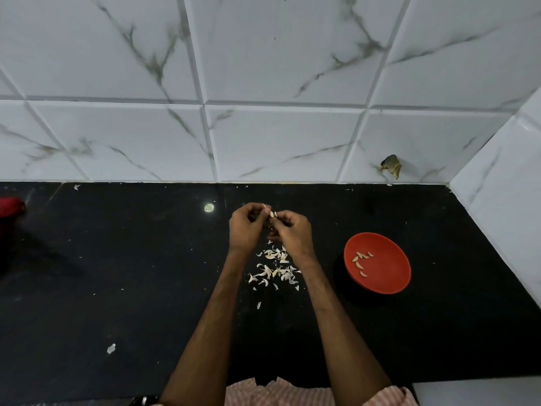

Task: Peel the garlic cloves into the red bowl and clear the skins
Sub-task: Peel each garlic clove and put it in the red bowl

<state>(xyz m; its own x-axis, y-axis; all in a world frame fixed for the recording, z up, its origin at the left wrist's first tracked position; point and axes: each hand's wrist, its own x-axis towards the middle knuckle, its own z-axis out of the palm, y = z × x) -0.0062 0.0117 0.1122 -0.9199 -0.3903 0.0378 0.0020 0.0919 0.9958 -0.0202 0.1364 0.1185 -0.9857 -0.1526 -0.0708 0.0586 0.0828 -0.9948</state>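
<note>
Skins (275,268) lay scattered on the tabletop (146,273), the red bowl (389,276) with peeled cloves (360,259) to their right. Just beyond, the left hand (247,227) and right hand (289,232) pinched one garlic clove (272,214) — each grip closed on it, the right nearer the bowl.

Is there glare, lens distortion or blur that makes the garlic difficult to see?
Head view: the wide lens splays the wall tiles; one small glare spot lies on the black counter; the clove between left hand and right hand is tiny, yet sharp enough.
</note>
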